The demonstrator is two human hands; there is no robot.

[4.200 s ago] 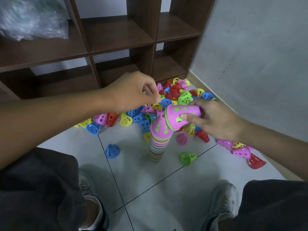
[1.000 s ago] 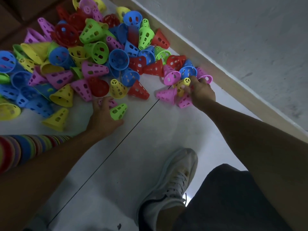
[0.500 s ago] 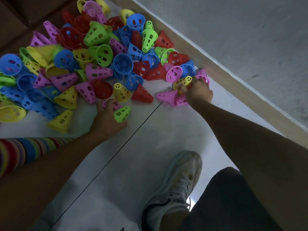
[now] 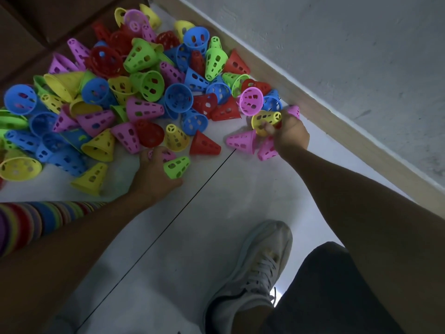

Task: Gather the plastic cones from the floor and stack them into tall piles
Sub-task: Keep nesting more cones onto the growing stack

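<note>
A heap of perforated plastic cones (image 4: 149, 85) in blue, green, yellow, red and pink covers the floor at the upper left. My left hand (image 4: 154, 174) rests at the heap's near edge, fingers closed around a green cone (image 4: 177, 167) and over a pink cone (image 4: 163, 155). My right hand (image 4: 290, 136) is by the skirting board, gripping a yellow cone (image 4: 265, 121), with pink cones (image 4: 242, 142) lying beside it. A striped stack of nested cones (image 4: 36, 220) shows at the left edge, partly hidden behind my left forearm.
A grey wall (image 4: 349, 56) with a wooden skirting board (image 4: 337, 121) runs diagonally on the right. Dark shelf wood (image 4: 36, 27) borders the heap at the top left. My white shoe (image 4: 255, 268) and dark trouser leg stand on the pale tiled floor (image 4: 192, 237) below.
Since 4.2 s ago both hands left the stack and reached down into the heap. In the last second the right hand has closed on the yellow cone; the left keeps the green cone.
</note>
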